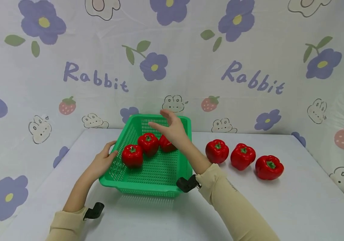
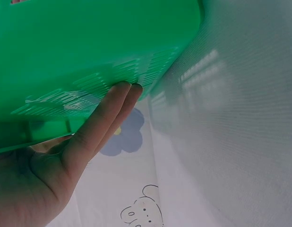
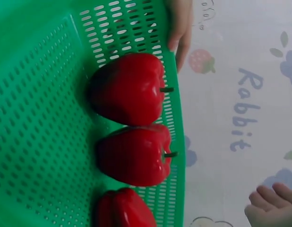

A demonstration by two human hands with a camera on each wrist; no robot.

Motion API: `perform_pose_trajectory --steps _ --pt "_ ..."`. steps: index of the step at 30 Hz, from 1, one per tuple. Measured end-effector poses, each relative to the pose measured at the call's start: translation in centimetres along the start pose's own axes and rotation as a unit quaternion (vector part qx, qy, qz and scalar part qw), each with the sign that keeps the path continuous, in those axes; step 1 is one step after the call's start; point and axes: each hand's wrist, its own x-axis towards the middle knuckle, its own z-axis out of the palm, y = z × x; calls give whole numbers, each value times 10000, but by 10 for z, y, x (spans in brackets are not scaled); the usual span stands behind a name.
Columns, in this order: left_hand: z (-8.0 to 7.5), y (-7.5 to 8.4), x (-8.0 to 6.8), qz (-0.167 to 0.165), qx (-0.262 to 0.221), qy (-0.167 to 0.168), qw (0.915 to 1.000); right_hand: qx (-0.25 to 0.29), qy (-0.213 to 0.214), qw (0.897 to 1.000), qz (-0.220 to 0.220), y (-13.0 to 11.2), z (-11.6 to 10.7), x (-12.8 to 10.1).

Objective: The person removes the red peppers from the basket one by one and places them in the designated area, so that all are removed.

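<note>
A green plastic basket (image 1: 156, 179) with slotted walls stands on the white table. Inside are three red bell peppers: one at the left (image 1: 132, 156), one beside it (image 1: 148, 144), and one partly hidden behind my right hand (image 1: 166, 144). My left hand (image 1: 102, 163) holds the basket's left rim, its thumb over the edge and its fingers against the outer wall; the left wrist view shows those fingers (image 2: 101, 120) lying along it. Above the basket's back right part, my right hand (image 1: 173, 129) hovers with thumb and fingers spread, holding nothing.
Right of the basket, three more red bell peppers stand in a slanting row on the table: the nearest to it (image 1: 217, 151), a middle one (image 1: 242, 156) and the outermost (image 1: 269, 167). A patterned cloth (image 1: 190, 73) hangs behind the table (image 1: 304, 201).
</note>
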Motion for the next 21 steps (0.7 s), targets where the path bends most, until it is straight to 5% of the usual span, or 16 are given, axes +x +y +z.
perform_pose_trajectory --steps 8,21 --pt "1 2 0 -3 -11 3 10000 1 -979 9950 195 0 15 6" --pt "-1 0 0 -63 -118 -29 9999 -127 -1893 9802 575 -1 35 9"
